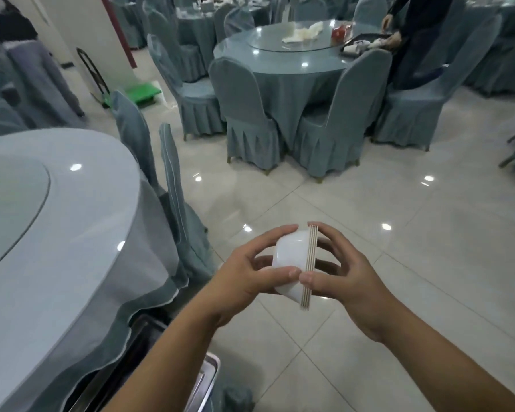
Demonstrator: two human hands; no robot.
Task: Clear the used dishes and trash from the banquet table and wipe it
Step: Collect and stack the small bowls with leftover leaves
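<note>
A stack of white bowls [290, 257] lies on its side between my hands, above the tiled floor, with the gold-edged rims facing right. My left hand [250, 270] grips the rounded bottom of the stack. My right hand [344, 270] presses against the rims, thumb and fingers around their edge. The round banquet table [72, 233] with a grey-blue cloth and a glass turntable is at my left.
A metal cart tray [204, 382] sits below my left arm beside the table. Covered chairs [176, 185] stand along the table's right edge. Another table [280, 63] with napkins and a person holding a dark tray [366, 43] is farther back.
</note>
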